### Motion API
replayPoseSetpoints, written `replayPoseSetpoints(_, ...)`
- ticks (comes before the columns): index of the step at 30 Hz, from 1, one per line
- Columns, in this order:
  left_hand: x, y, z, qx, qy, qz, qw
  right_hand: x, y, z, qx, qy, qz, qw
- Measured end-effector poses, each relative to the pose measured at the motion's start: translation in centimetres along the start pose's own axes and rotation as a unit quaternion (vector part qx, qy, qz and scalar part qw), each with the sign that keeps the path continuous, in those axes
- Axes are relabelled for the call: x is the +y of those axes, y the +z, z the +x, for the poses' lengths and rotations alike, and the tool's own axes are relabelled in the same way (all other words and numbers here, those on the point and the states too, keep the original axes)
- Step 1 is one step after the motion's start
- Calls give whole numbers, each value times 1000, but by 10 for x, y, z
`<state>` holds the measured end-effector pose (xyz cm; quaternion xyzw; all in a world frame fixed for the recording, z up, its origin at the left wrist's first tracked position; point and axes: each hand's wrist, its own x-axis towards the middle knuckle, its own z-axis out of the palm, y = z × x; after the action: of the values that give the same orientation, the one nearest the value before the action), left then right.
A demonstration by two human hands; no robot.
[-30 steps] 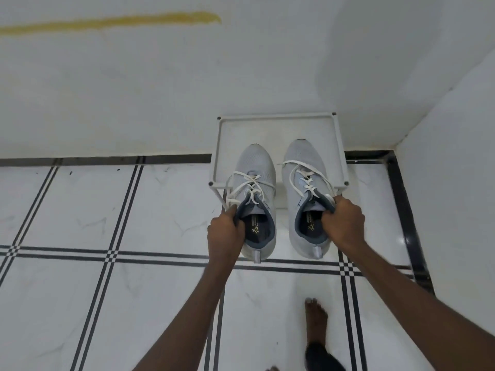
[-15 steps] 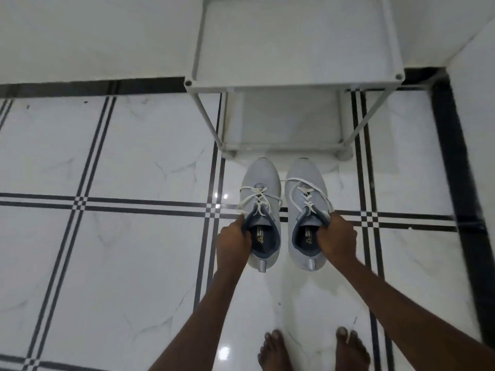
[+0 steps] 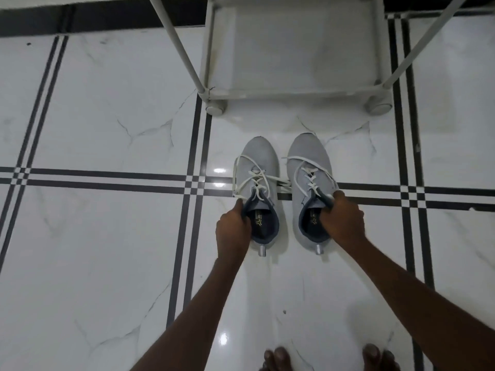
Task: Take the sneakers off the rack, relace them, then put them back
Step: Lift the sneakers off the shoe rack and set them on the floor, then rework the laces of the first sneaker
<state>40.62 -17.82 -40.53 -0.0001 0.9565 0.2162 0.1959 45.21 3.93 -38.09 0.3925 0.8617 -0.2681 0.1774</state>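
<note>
Two light grey sneakers with white laces and dark blue linings stand side by side on the white floor, toes toward the rack. My left hand (image 3: 233,226) grips the collar of the left sneaker (image 3: 258,167) at its outer side. My right hand (image 3: 341,219) grips the collar of the right sneaker (image 3: 308,156) at its outer side. The laces lie loose over both uppers. The white shoe rack (image 3: 294,91) stands just beyond the toes, only its lower shelf and legs in view.
White marble floor tiles with black double stripes (image 3: 107,180) spread all around. My bare toes (image 3: 278,357) show at the bottom edge. A black skirting strip (image 3: 93,17) runs along the far wall at the top left.
Both hands carried the sneakers from the rack's top shelf down to the floor in front of it. The view has dropped lower and closer to the floor.
</note>
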Motion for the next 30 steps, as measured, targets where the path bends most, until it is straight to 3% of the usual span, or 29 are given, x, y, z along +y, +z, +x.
replayPoseSetpoints(5,-15,0,11,41,10,-27,999,-41,-6,5,-5,-30,-109,994)
replayPoseSetpoints(8,-26,-7,25,63,15,-36,997,-74,10,1,28,-122,-166,978)
replayPoseSetpoints(12,-46,-19,39,59,30,-50,997,-106,41,2,30,-283,-73,956)
replayPoseSetpoints(16,-63,-39,54,72,34,-17,997,-127,67,18,29,-376,-50,925)
replayPoseSetpoints(19,-59,-55,70,107,36,-55,992,-139,77,23,16,-309,59,949)
replayPoseSetpoints(23,-44,-66,100,-8,-60,-271,961,-157,77,37,-89,-141,175,970)
replayPoseSetpoints(25,-38,-73,107,-49,-100,-349,931,-166,66,41,-171,-59,273,945)
replayPoseSetpoints(27,-34,-85,108,-64,-125,-446,884,-170,51,40,-222,1,392,893)
replayPoseSetpoints(30,-48,-105,106,-6,-150,-510,847,-165,29,46,-172,48,524,833)
